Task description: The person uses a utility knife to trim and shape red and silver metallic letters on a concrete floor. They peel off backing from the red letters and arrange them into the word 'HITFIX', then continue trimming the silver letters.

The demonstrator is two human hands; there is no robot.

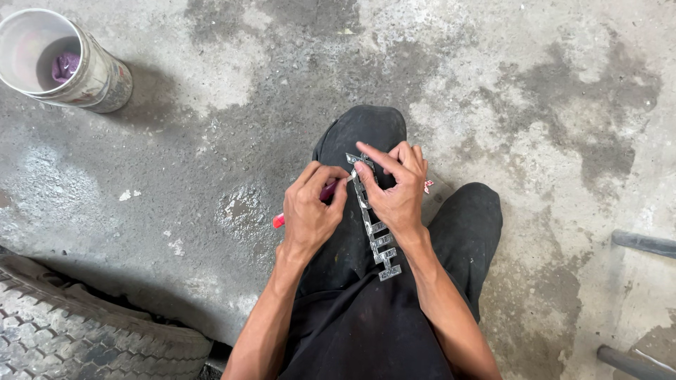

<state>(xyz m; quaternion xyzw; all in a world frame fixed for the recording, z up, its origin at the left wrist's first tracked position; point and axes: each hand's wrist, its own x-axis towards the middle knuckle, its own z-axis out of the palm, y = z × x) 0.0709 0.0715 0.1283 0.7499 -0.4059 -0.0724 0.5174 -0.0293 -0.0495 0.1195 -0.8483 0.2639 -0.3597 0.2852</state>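
A thin grey metal strip (377, 239) with several small rectangular segments lies along my black-trousered knee. My right hand (396, 190) holds its upper part, index finger stretched across the top end. My left hand (312, 211) grips a red-handled tool (279, 220); the handle's end sticks out below the hand at the left, and the tip meets the strip's top end near my right fingertip. The tool's working end is mostly hidden by my fingers.
A white plastic bucket (98, 77) with something purple inside stands at the top left on the stained concrete floor (493, 84). A tyre tread (63, 331) fills the bottom left corner. Dark metal bars (644, 243) lie at the right edge.
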